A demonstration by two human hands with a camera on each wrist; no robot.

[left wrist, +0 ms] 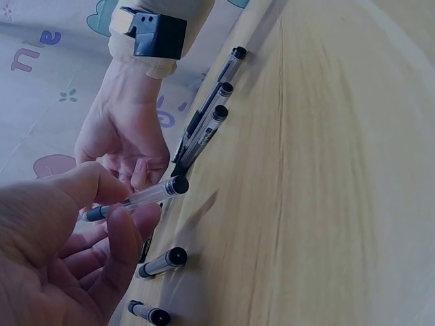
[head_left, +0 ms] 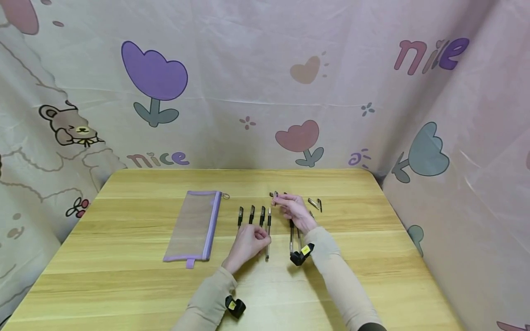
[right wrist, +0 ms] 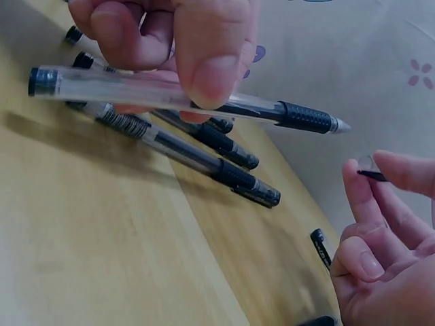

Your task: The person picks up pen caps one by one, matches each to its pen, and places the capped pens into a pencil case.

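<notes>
My left hand pinches a clear-barrelled gel pen between thumb and fingers. The pen has no cap; its pale tip and black grip show in the right wrist view. Just beyond that tip, my right hand holds a small clear-and-black pen cap between thumb and fingertip, apart from the pen. Left of the held pen lie three capped gel pens in a row, their lower ends partly behind my left hand. Below my right hand lie more pens, partly covered by the hand and wrist.
A mesh zip pouch with purple trim lies flat to the left on the wooden table. Loose pen caps lie to the right, beyond my right hand. A printed curtain hangs behind the table and at its sides.
</notes>
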